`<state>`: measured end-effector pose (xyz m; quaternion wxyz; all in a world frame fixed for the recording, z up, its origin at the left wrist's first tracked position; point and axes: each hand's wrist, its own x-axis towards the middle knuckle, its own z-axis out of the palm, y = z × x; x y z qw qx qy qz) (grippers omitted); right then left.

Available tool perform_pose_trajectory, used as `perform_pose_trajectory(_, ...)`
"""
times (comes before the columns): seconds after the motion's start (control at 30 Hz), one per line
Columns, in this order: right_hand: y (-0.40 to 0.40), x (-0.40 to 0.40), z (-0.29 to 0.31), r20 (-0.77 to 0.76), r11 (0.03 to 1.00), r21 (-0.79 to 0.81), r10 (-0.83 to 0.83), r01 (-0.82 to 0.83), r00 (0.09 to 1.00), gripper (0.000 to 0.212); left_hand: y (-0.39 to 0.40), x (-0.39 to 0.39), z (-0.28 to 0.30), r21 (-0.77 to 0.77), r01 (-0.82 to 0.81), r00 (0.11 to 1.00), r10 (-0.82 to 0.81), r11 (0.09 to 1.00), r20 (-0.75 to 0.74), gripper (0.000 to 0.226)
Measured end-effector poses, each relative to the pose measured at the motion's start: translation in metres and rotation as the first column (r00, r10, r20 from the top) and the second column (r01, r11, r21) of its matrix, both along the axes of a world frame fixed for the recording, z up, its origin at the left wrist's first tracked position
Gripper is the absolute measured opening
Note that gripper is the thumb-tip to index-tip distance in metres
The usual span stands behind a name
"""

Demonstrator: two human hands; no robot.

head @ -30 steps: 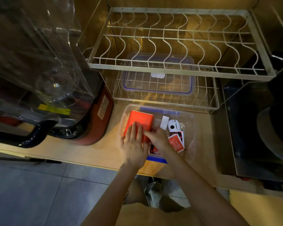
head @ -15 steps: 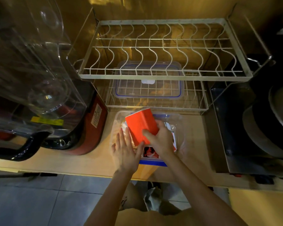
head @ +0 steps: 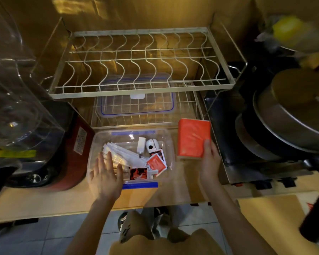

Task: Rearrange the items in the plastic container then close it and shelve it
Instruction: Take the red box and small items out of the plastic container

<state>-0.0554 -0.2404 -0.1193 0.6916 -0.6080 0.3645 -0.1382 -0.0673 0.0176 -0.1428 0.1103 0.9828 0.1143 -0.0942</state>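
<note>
A clear plastic container (head: 170,144) with blue clips stands open on the wooden counter. Inside lie white sachets (head: 118,153), red packets (head: 156,162), a white plug (head: 141,144) and a small round white gadget (head: 151,145). My left hand (head: 105,173) hovers flat and open over the container's left front corner. My right hand (head: 209,162) holds an orange box (head: 192,138) to the right of the container, just above the counter. The container's clear lid (head: 136,105) with a blue seal lies on the lower wire shelf behind.
A two-tier wire dish rack (head: 142,89) stands behind the container. A red appliance with a clear jug (head: 26,116) crowds the left. A dark stove with stacked pans (head: 284,122) sits on the right. The counter edge (head: 63,210) runs below my hands.
My right hand lifted the orange box out of the container and carried it to the right. My left hand let go of it and stays open over the container.
</note>
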Motion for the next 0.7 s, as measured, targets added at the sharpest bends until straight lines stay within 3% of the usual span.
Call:
perform_pose_trajectory(0.13,0.002,-0.011,-0.027,-0.072,0.999,-0.038,-0.007,0.004,0.997,0.039,0.004,0.0,0.003,-0.006,0.0,1.0,0.0,1.0,-0.015,0.071)
perform_pose_trajectory(0.43,0.003,-0.001,-0.045,-0.272,0.915,-0.301,0.186,-0.267,0.944,0.041,0.002,0.001,0.01,0.031,0.132,0.988,-0.129,0.991,-0.086,0.063)
perform_pose_trajectory(0.57,0.001,0.002,-0.052,-0.348,0.871,-0.37,0.194,-0.325,0.917,0.043,-0.007,0.006,0.01,-0.041,0.244,0.969,-0.245,0.969,-0.024,0.07)
perform_pose_trajectory(0.63,0.004,0.004,-0.048,-0.345,0.858,-0.425,0.142,-0.289,0.928,0.039,-0.015,0.009,0.012,-0.08,0.299,0.953,-0.302,0.951,-0.024,0.079)
perform_pose_trajectory(0.7,0.013,0.005,-0.034,-0.242,0.827,-0.518,0.105,-0.22,0.965,0.035,-0.02,0.012,0.013,-0.103,0.326,0.938,-0.335,0.94,-0.087,0.075)
